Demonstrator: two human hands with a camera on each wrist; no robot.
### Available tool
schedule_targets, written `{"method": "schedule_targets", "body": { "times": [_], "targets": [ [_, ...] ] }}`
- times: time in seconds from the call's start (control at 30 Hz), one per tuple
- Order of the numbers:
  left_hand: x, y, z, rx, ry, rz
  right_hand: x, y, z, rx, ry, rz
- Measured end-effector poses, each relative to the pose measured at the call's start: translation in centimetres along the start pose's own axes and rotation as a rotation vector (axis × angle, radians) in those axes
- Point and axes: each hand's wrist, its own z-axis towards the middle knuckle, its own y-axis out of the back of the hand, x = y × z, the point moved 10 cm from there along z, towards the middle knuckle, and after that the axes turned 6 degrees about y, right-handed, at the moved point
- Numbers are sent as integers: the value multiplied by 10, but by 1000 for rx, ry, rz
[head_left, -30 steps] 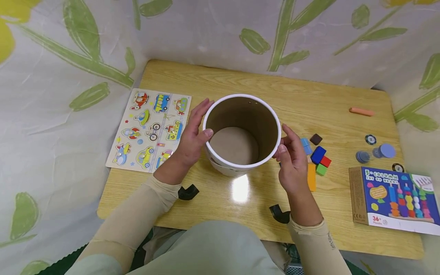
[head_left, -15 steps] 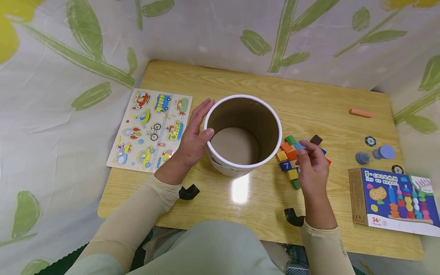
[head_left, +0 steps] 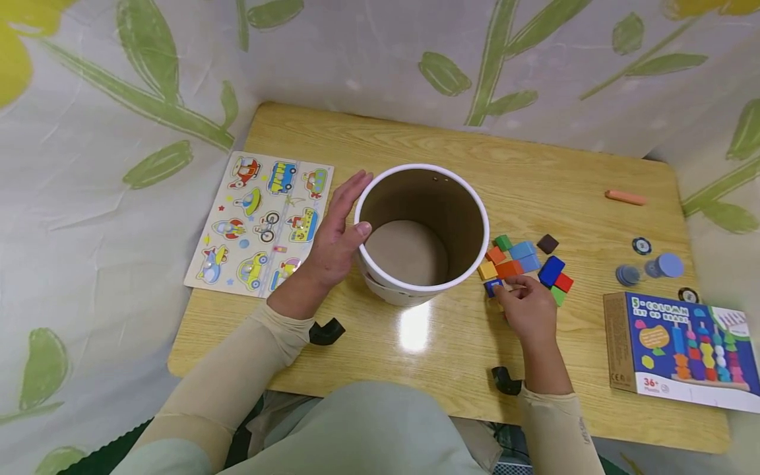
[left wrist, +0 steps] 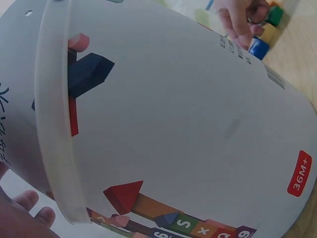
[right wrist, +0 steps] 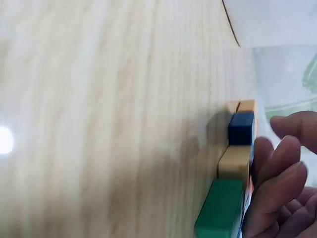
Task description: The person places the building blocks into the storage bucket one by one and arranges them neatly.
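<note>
A white round bucket [head_left: 421, 288] with printed blocks on its side stands upright on the table, its brown inside showing no contents. My left hand [head_left: 335, 244] grips its left rim, thumb over the edge and fingers along the outer wall. To the bucket's right lies a cluster of colored wooden blocks. My right hand [head_left: 528, 307] is low over the cluster's near side, fingertips close to a blue block [head_left: 491, 288]. In the right wrist view, its fingers lie beside a yellow block [right wrist: 234, 162] and a green block [right wrist: 220, 208], with the thumb apart; no held block is visible.
A vehicle puzzle board [head_left: 259, 224] lies left of the bucket. At the right are a bead set box [head_left: 689, 349], a blue spool-like piece [head_left: 669, 265], round chips [head_left: 641, 245] and an orange stick [head_left: 625, 197]. Patterned cloth surrounds the table's far sides.
My right hand has let go of the bucket's right rim, moved right over the blocks, then come down and slightly nearer to me. My left hand has stayed on the rim.
</note>
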Motion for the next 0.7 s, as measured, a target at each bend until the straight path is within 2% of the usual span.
{"method": "schedule_targets", "body": {
  "times": [0.13, 0.33, 0.47, 0.57, 0.6, 0.7],
  "targets": [
    [0, -1, 0, 4, 6, 3, 3, -2, 1, -5, -14, -94],
    [1, -1, 1, 10, 13, 15, 5, -5, -4, 24, -50, -97],
    [3, 1, 2, -3, 10, 14, 9, -6, -6, 29, -29, -103],
    [5, 2, 2, -8, 7, 17, 13, -5, -7, 23, -5, -143],
    [10, 3, 2, -9, 5, 19, 14, -5, -7, 18, 4, -160],
    [8, 3, 2, -7, 9, 28, 17, -4, -8, 1, 33, -212]
  ]
}}
